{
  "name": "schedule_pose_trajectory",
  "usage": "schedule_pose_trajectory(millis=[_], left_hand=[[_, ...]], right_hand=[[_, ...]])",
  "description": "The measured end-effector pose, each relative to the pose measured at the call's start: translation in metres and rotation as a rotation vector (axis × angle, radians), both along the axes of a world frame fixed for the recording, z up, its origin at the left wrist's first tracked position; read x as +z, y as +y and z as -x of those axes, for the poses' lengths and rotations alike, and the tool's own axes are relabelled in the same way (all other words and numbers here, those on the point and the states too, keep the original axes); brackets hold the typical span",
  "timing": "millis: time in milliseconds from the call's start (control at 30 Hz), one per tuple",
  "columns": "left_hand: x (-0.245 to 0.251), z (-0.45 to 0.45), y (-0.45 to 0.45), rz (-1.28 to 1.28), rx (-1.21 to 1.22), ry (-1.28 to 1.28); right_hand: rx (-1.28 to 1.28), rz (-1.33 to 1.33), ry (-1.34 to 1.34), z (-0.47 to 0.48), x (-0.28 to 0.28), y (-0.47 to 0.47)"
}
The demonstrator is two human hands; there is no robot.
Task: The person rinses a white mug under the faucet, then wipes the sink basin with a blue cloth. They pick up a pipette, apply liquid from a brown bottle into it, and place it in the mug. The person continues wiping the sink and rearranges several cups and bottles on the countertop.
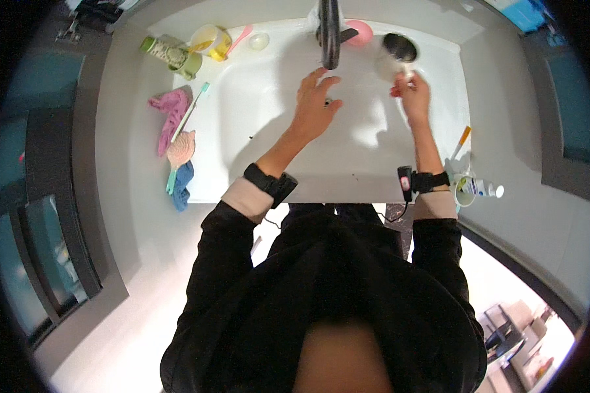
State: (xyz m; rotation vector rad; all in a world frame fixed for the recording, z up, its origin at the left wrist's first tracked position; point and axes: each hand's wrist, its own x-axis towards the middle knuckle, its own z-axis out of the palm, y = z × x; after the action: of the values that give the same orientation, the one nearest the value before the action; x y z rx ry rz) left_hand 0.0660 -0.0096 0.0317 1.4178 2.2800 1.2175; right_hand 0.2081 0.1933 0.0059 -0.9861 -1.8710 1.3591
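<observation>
Over the white sink basin, my left hand hangs with its fingers apart and nothing in them, just below the end of the dark faucet. To the right, my right hand has its thumb and fingers pinched on something small, pale and red, blurred. A round black-topped object lies or hangs directly beyond those fingers, also blurred; whether my right hand holds it, I cannot tell. A pink round object sits behind the faucet handle.
Along the left rim are a green cup, a yellow-and-white cup, a pink cloth, a mint toothbrush, a shell-patterned brush and a blue cloth. On the right rim stands a cup with a white bottle.
</observation>
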Motion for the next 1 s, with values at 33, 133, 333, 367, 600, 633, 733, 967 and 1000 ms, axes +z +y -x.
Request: schedule_pose_trajectory(millis=[33, 133, 333, 367, 600, 633, 733, 967, 1000], left_hand=[[-0.002, 0.004, -0.012, 0.010, 0.063, -0.002], [-0.010, 0.022, -0.057, 0.117, 0.181, -0.048], [-0.016, 0.022, -0.156, 0.269, 0.439, -0.084], [-0.016, 0.021, -0.166, 0.273, 0.463, -0.082], [-0.023, 0.018, -0.224, 0.283, 0.556, -0.030], [-0.024, 0.021, -0.229, 0.270, 0.578, -0.044], [-0.025, 0.038, -0.246, 0.221, 0.646, -0.017], [-0.007, 0.072, -0.283, 0.240, 0.852, 0.166], [-0.003, 0.068, -0.289, 0.317, 0.869, 0.284]], right_hand=[[-0.035, -0.084, -0.001, 0.000, -0.006, 0.021], [-0.150, -0.128, 0.048, 0.013, -0.029, 0.069], [-0.193, 0.051, 0.337, 0.039, -0.067, 0.104], [-0.231, 0.069, 0.309, 0.040, -0.070, 0.107], [-0.108, 0.083, 0.298, 0.034, -0.077, 0.127], [-0.103, 0.107, 0.298, 0.033, -0.077, 0.129], [-0.088, 0.126, 0.284, 0.030, -0.076, 0.127], [-0.376, 0.141, 0.154, 0.027, -0.041, 0.102], [-0.287, 0.173, 0.162, 0.026, -0.038, 0.096]])
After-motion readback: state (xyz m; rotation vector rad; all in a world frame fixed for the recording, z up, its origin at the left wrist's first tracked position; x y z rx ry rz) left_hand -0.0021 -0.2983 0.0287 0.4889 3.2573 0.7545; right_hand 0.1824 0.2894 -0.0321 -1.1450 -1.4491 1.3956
